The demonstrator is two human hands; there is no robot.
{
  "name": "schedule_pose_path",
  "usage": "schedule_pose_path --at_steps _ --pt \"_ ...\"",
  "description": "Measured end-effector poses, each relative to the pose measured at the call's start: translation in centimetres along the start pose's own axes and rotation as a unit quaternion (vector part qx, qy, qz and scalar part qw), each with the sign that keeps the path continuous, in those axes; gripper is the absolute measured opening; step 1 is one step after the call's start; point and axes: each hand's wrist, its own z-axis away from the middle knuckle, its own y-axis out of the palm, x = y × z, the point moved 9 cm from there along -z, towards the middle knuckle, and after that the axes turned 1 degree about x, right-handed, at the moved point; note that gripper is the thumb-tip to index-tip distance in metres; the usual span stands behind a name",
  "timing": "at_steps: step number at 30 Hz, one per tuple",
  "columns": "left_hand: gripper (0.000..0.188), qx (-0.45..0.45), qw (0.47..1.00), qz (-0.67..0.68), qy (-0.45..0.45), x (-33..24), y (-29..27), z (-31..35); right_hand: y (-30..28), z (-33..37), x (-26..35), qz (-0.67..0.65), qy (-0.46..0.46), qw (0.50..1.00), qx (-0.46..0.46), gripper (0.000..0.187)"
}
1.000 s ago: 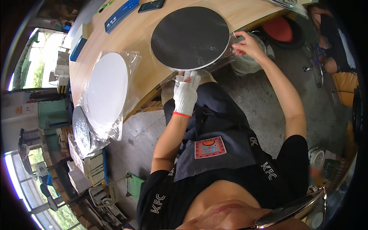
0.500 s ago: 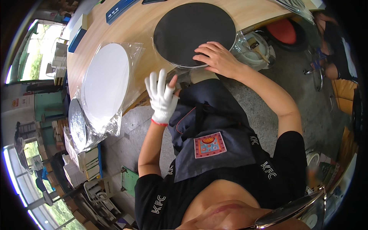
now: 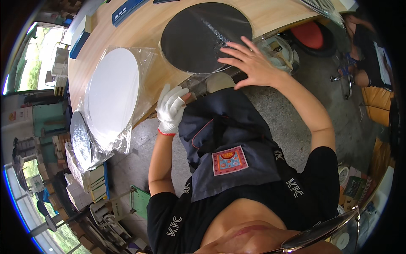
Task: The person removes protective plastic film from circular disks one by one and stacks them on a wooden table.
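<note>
A large black disc lies at the table's near edge, with a shiny streak across its surface like clear film. My bare right hand is over the disc's lower right rim, fingers spread and holding nothing; whether the fingertips touch it I cannot tell. My left hand wears a white knit glove with a red cuff and bare thumb tip. It hovers at the table edge between the black disc and a white oval-looking disc, fingers loosely bent apart, nothing visible in them. Clear plastic wrap surrounds the white disc.
A silvery disc leans beside the white one at the left. Blue boxes sit on the wooden table. Right of the table stand a clear container with a brush and a red-seated stool. Another person is at far right.
My right hand has lifted and spread its fingers, shifting right relative to the black disc. My left hand has dropped toward me, its fingers less stretched. The view has shifted slightly.
</note>
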Motion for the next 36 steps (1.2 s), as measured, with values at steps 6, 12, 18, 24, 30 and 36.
schedule_pose_path --at_steps 6,12,18,24,30,36 --pt "0.023 -0.014 0.998 0.050 -0.027 0.8 -0.4 -0.6 -2.0 4.7 -6.0 0.025 0.095 0.993 -0.066 0.038" --pt "0.007 0.002 0.963 0.086 -0.257 5.3 0.7 1.4 -2.0 4.9 -10.7 -0.208 0.228 0.946 -0.093 0.029" --pt "0.027 0.036 0.878 0.214 -0.427 7.4 2.2 2.1 1.6 6.2 -13.3 -0.305 0.353 0.884 -0.037 0.024" --pt "0.020 0.128 0.900 0.042 -0.414 6.9 2.5 0.7 5.0 7.4 -14.7 -0.458 0.375 0.803 -0.066 0.048" --pt "0.022 0.065 0.975 -0.086 -0.196 1.1 -0.3 -5.2 3.2 13.2 -15.4 -0.448 0.453 0.641 -0.428 0.039" --pt "0.067 0.172 0.982 -0.077 0.013 -5.1 8.5 -9.1 10.8 6.5 -2.0 -0.695 0.382 0.599 -0.107 0.044"
